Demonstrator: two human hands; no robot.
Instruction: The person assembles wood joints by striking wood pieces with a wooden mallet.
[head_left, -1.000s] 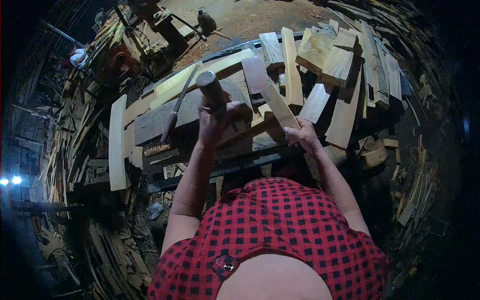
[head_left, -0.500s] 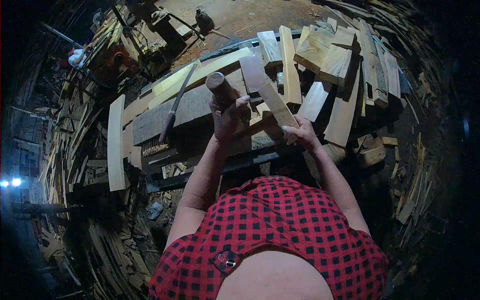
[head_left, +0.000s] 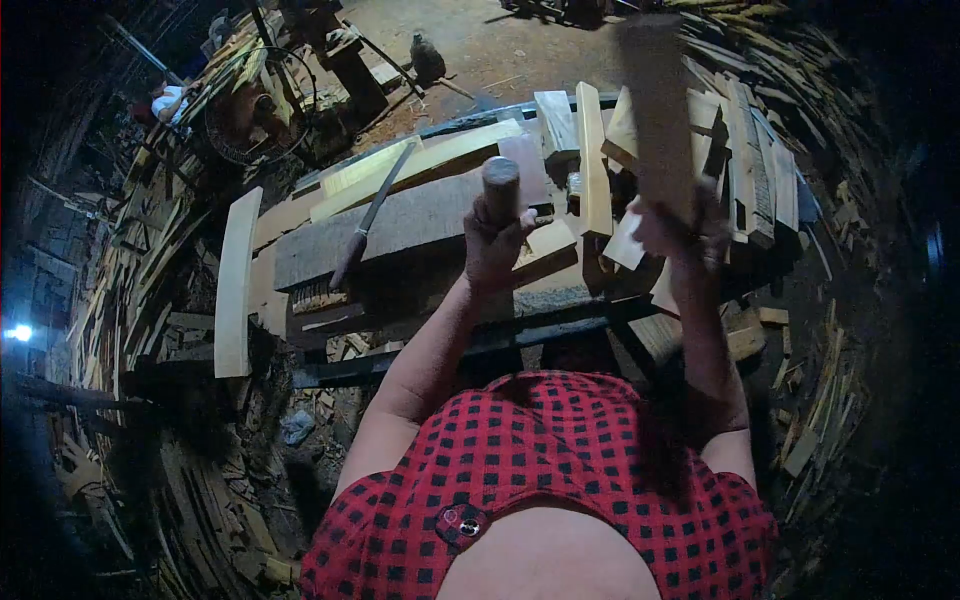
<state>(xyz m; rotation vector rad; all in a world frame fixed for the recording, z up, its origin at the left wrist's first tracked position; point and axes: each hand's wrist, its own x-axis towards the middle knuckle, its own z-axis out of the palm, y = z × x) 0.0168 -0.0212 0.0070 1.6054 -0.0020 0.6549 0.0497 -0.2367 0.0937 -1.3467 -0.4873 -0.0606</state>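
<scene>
Wooden board (head_left: 660, 120), held low over the bench (head_left: 560, 328) moments ago, now stands raised beyond the right hand's (head_left: 685, 238) closed grip, apparently clear of the loose pieces (head_left: 594, 170) despite blur, while the left hand (head_left: 492, 248) grips a round-ended wooden piece (head_left: 501, 185).

A caged fan (head_left: 258, 115) stands near scattered wood strips (head_left: 165, 240), a bright light (head_left: 20, 332) glowing leftward.

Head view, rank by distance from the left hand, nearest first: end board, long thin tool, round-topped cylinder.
1. Round-topped cylinder: in the left hand.
2. Long thin tool: left of the hand, dark handle toward the person.
3. End board: pale, farther left, at the bench's end.
</scene>
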